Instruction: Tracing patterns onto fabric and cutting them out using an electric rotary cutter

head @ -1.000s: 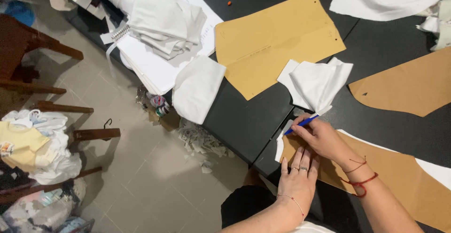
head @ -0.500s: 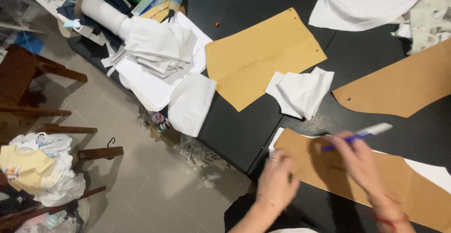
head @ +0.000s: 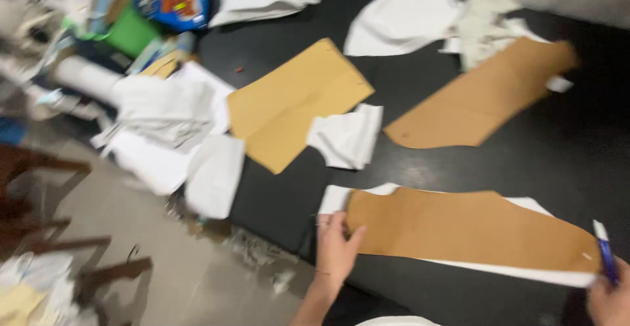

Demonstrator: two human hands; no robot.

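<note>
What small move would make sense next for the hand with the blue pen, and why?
Probably bring the blue pen down to the brown pattern piece's right tip. The right hand holds it just beside that tip, the left hand presses the other end flat, and white fabric shows around the edges.

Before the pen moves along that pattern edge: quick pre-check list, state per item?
1. Left hand pressing the brown paper pattern at its left end: ok.
2. Pattern lying on the white fabric, fabric showing beyond both long edges: ok.
3. Blue pen in the right hand, at the pattern's right tip: ok.
4. Pen tip touching fabric: cannot tell, blurred.
5. Pattern flat, no curl: ok.
6. Black table bare around the pattern: ok.
</note>
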